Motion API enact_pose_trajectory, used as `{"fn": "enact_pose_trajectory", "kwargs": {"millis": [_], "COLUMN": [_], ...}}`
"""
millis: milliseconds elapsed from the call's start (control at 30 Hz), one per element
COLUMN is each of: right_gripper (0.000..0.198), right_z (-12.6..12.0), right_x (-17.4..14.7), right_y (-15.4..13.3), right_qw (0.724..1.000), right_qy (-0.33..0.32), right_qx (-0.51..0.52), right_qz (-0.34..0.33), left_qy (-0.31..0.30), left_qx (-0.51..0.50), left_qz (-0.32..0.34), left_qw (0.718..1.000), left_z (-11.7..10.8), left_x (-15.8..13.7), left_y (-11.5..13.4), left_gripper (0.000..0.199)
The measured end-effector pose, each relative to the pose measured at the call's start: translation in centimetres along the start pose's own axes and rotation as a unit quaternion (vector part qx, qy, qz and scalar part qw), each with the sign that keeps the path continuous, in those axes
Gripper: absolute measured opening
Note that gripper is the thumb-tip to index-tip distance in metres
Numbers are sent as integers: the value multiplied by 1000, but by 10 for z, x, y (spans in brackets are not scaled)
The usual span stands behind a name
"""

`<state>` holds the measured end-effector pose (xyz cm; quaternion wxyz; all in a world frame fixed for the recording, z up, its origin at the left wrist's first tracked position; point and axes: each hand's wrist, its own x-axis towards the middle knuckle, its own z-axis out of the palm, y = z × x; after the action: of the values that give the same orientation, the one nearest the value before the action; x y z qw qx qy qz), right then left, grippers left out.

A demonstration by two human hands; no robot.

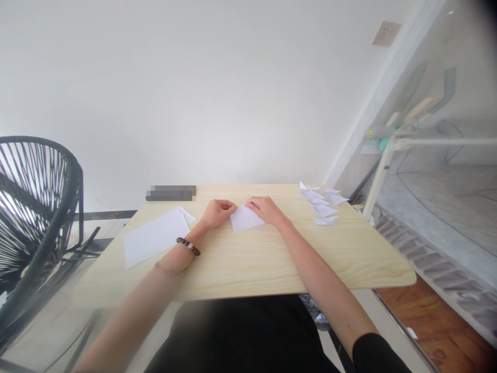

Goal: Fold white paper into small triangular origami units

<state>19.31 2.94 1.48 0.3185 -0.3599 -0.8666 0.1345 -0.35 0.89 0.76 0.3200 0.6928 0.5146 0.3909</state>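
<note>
Holding a small white paper [247, 220] at the centre of the frame, both hands are narrowed: left hand [219, 213] pinched at its upper left corner, right hand [262, 208] with curled fingers on its upper edge. Larger white sheets [155, 235] lie on the table [248, 269], left of centre. Folded paper pieces [325, 211] sit grouped right of centre. Dark chair [73, 181] noted at far left.

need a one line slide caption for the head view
Left hand and right hand hold white paper over a pale table, folded paper shapes at right.
</note>
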Motion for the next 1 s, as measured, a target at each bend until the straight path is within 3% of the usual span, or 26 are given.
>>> {"fn": "enact_pose_trajectory", "kwargs": {"millis": [267,500,733,1000], "right_gripper": [24,24,24,18], "right_z": [-8,-1,22,26], "right_x": [-4,-5,-1,-3], "right_y": [11,10,-7,-9], "right_qw": [1000,999,999,1000], "right_qy": [6,13,21,27], "right_qx": [-18,-5,4,3], "right_qz": [10,45,33,15], "left_qy": [-13,-12,-31,-24], "left_qx": [35,-87,18,48], "left_qz": [19,-3,48,67], "left_qw": [999,996,998,996], "left_z": [-3,0,4,4], "left_x": [3,3,-1,-1], "left_y": [-10,-5,-1,0], "left_gripper": [27,38,34,33]}}
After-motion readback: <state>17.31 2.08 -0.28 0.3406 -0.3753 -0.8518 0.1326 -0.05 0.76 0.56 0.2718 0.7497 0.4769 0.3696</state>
